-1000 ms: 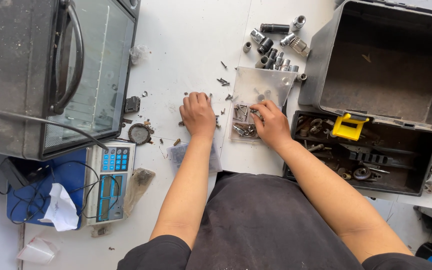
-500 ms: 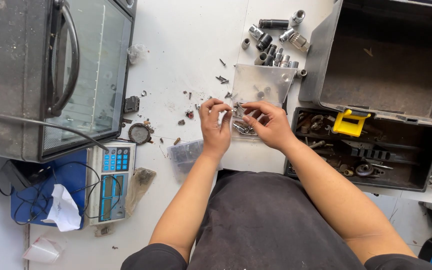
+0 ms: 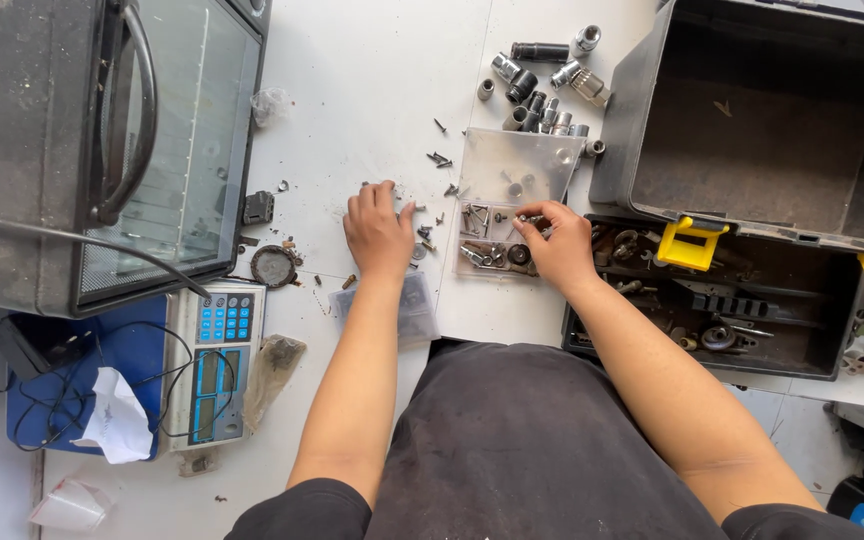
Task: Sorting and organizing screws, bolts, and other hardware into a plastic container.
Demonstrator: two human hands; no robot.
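A: The clear compartment box (image 3: 497, 240) sits under the right hand (image 3: 557, 245), whose fingertips are pinched together on something small; I can't tell what.

B: The hands have split apart since half a second ago. The left hand (image 3: 380, 232) is back on the table (image 3: 372, 90), fingers spread over the loose screws (image 3: 422, 235) just beside them.

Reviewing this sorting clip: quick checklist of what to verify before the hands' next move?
1. Left hand on loose small screws on the white table: ok.
2. Right hand over the clear plastic compartment box: ok.
3. Box lid open: ok.
4. Whether either hand pinches a screw: cannot tell.
5. Metal sockets away from both hands: ok.
6. Black toolbox open: ok.
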